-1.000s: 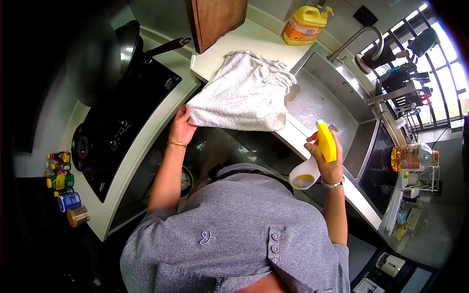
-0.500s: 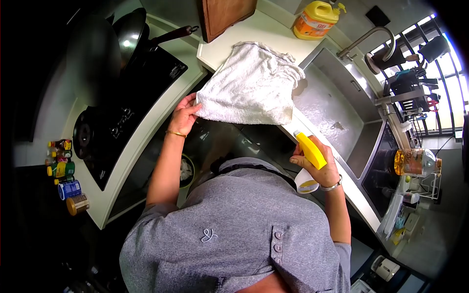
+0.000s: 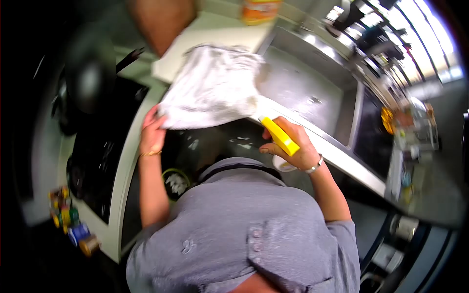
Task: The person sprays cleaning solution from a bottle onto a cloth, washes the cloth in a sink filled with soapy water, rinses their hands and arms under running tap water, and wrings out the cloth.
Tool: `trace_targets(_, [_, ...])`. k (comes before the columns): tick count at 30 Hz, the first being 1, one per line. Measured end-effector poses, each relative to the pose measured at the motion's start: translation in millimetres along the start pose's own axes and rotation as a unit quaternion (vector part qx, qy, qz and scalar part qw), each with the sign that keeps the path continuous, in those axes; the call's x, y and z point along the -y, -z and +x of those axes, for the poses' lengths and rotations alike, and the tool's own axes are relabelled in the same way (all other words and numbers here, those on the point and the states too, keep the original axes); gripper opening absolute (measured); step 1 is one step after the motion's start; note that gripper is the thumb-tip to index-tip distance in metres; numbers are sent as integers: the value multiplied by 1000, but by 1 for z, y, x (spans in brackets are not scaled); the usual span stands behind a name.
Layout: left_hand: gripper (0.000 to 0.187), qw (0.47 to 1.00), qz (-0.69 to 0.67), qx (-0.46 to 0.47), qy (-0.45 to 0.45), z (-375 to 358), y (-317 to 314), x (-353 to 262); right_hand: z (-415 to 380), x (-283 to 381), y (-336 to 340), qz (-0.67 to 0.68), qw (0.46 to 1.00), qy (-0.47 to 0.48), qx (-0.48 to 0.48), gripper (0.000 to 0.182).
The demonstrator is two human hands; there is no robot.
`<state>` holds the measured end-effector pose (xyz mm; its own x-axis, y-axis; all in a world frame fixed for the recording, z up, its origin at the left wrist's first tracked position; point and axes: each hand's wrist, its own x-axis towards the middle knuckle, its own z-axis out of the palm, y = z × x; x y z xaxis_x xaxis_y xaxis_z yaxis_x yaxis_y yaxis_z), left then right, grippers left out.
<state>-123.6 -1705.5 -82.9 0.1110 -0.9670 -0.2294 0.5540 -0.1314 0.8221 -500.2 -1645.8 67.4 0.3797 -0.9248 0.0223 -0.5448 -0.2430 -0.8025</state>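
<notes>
A white cloth lies spread over the corner of the pale counter, its front edge hanging over. My left hand pinches the cloth's near left corner. In my right hand is a spray bottle with a yellow head; its white body shows partly below the fingers. The nozzle points toward the cloth's right corner, a little apart from it. The view is blurred by motion.
A steel sink is set in the counter at the right. On the left are a black stove, a pan and several jars. A brown board and an orange-labelled container stand behind the cloth. A bin is below.
The view has turned, so the counter, sink and cloth appear shifted left. My left hand keeps the cloth corner and my right hand keeps the spray bottle.
</notes>
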Motion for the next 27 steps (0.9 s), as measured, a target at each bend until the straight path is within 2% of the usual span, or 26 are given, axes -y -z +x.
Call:
trace_targets(1, [47, 1000, -3, -24, 16, 0, -2, 0, -11, -10, 11, 11, 998, 31, -43, 39])
trace_targets(3, [44, 999, 7, -23, 32, 5, 3, 3, -40, -28, 35, 101, 982, -40, -153, 40])
trace_targets(4, [44, 999, -4, -22, 40, 8, 9, 7, -52, -32, 53, 99, 966, -68, -228, 39])
trace_targets(6, [44, 997, -16, -34, 60, 9, 7, 10, -92, -46, 90, 159, 908, -114, -370, 35])
trace_targets(7, [44, 997, -17, -45, 65, 9, 5, 11, -114, -50, 112, 101, 906, -146, -384, 29])
trace_targets(9, [43, 997, -10, -45, 67, 9, -3, 12, -142, -61, 139, 144, 835, -100, -522, 27])
trace_targets(11, [41, 997, -17, -38, 68, 11, -10, 13, -160, -63, 158, 155, 790, -71, -589, 28])
trace_targets(14, [37, 997, -39, -14, 71, 15, -16, 15, -185, -91, 181, 57, 757, -69, -648, 34])
trace_targets(18, [33, 997, -39, -35, 65, 17, -23, 19, -203, -132, 202, -47, 710, -78, -698, 38])
trace_targets(22, [31, 996, -37, -40, 71, 17, -24, 21, -218, -143, 219, -16, 724, -98, -683, 40])
trace_targets(27, [31, 995, -30, -55, 74, 15, -29, 23, -221, -137, 223, -7, 786, -107, -609, 43])
